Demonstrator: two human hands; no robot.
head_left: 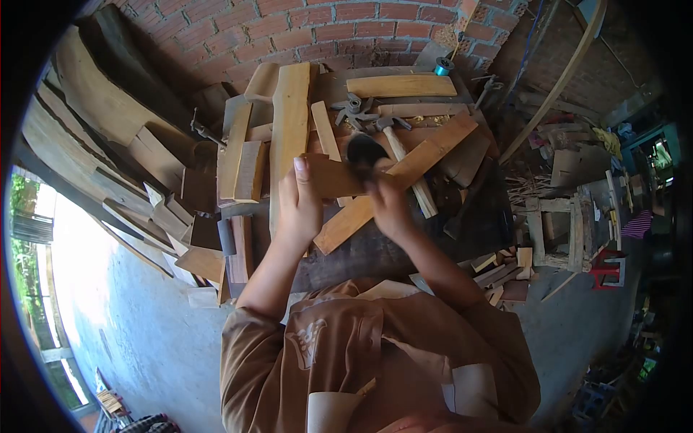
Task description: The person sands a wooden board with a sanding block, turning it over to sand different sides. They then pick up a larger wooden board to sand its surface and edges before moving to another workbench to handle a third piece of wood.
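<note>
My left hand grips a short brown wood block, its thumb upright along the near side. My right hand is closed at the block's right end, its fingers smeared by motion. A dark, rounded, blurred thing shows just beyond those fingers; its kind cannot be made out. Under and beside both hands, a reddish-brown board lies diagonally on the dark workbench. To the right, a hammer with a pale wooden handle lies partly beneath that board.
Long planks lie on the bench's left side. Metal clamp parts and a blue spool are toward the back, before a brick wall. Large slabs lean at left. A wooden frame and red stool stand right.
</note>
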